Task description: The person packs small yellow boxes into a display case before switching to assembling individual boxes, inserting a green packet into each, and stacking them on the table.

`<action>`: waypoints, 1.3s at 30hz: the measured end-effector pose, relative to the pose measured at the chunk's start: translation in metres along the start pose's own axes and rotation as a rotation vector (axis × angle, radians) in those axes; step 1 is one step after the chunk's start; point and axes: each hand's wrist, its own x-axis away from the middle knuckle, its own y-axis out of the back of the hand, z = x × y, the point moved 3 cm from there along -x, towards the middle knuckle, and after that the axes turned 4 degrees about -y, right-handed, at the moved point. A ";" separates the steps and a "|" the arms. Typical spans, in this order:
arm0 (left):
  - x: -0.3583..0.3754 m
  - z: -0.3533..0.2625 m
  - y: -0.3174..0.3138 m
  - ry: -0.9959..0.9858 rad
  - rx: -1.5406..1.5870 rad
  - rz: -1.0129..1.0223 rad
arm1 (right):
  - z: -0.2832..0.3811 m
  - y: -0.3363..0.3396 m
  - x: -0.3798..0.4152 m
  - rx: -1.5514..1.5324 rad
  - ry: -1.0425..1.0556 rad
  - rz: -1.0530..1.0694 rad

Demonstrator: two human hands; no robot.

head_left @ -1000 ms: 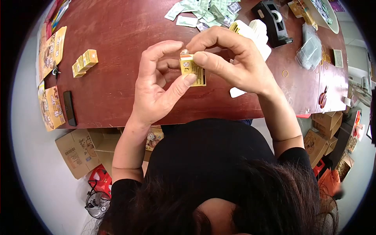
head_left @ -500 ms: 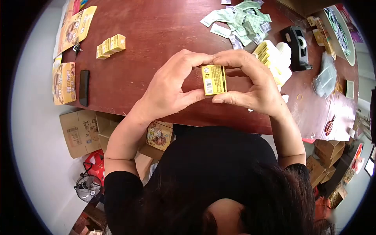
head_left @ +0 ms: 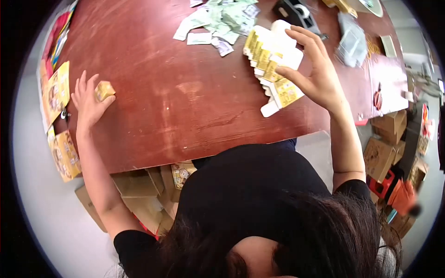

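Observation:
At the left of the table, my left hand (head_left: 90,103) has its fingers spread beside a small yellow box (head_left: 105,88). Its thumb lies along the near side of the box, and the palm and fingers hide whatever stands behind. On the other side, my right hand (head_left: 320,76) is over a fanned stack of flat yellow-and-white cartons (head_left: 288,93), thumb and fingers apart. The thumb tip overlaps the printed cartons in this view, and the fingertips are above their white flaps.
Green and lilac sachets (head_left: 221,21) lie in a pile at the back. Behind the cartons stands a black tape dispenser (head_left: 296,14). Farther right are clear plastic bags (head_left: 352,41) and red-handled scissors (head_left: 378,98). Printed yellow packaging (head_left: 58,92) lines the left edge.
My hands have parted: the left went left to the small boxes, the right went over the flat cartons. The box held between both hands has left the middle. The view has shifted right.

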 end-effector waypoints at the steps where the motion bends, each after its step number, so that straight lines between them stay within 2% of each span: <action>1: -0.005 -0.012 0.002 -0.025 0.066 -0.096 | -0.004 0.001 0.006 0.137 -0.039 0.025; 2: -0.013 -0.039 0.011 -0.060 0.125 -0.123 | -0.006 -0.001 0.011 0.234 -0.049 0.026; 5: -0.031 -0.151 0.036 -0.137 0.619 -0.124 | -0.004 -0.029 0.022 0.460 -0.081 0.045; 6: -0.035 -0.183 0.042 -0.203 0.700 -0.148 | -0.001 -0.037 0.026 0.511 -0.111 0.032; 9: -0.034 -0.253 0.062 -0.196 0.991 -0.173 | 0.005 -0.033 0.048 0.551 -0.207 0.057; 13: -0.026 -0.298 0.064 -0.125 1.295 -0.115 | 0.004 -0.039 0.084 0.507 -0.323 0.009; 19: -0.020 -0.320 0.075 -0.159 1.309 -0.084 | -0.005 -0.041 0.093 0.396 -0.388 -0.079; 21: -0.016 -0.318 0.073 -0.142 1.480 0.165 | 0.003 -0.021 0.092 0.207 -0.158 -0.179; 22: -0.016 -0.320 0.072 -0.135 1.473 0.163 | 0.010 -0.013 0.089 0.069 -0.091 -0.165; 24: -0.010 -0.339 0.068 -0.166 2.058 0.644 | 0.028 -0.004 0.076 -0.124 0.027 -0.104; 25: -0.006 -0.345 0.069 -0.180 2.279 0.958 | 0.035 -0.004 0.070 -0.162 0.078 -0.069; 27: 0.002 -0.359 0.061 -0.205 2.472 1.031 | 0.035 -0.015 0.061 -0.190 0.199 0.030; 28: 0.003 -0.359 0.059 -0.160 2.514 1.003 | 0.033 -0.018 0.055 -0.236 0.256 0.008; 32: 0.002 -0.340 0.057 0.010 2.392 0.899 | 0.031 -0.009 0.034 -0.292 0.275 -0.062; 34: 0.005 -0.330 0.065 0.010 2.085 0.662 | 0.032 -0.009 0.025 -0.241 0.242 -0.032; 37: 0.009 -0.324 0.067 -0.211 1.733 0.349 | 0.029 -0.019 0.016 -0.077 0.190 0.090; 39: 0.016 -0.324 0.069 -0.142 1.824 0.426 | 0.025 -0.024 0.012 -0.136 0.187 0.116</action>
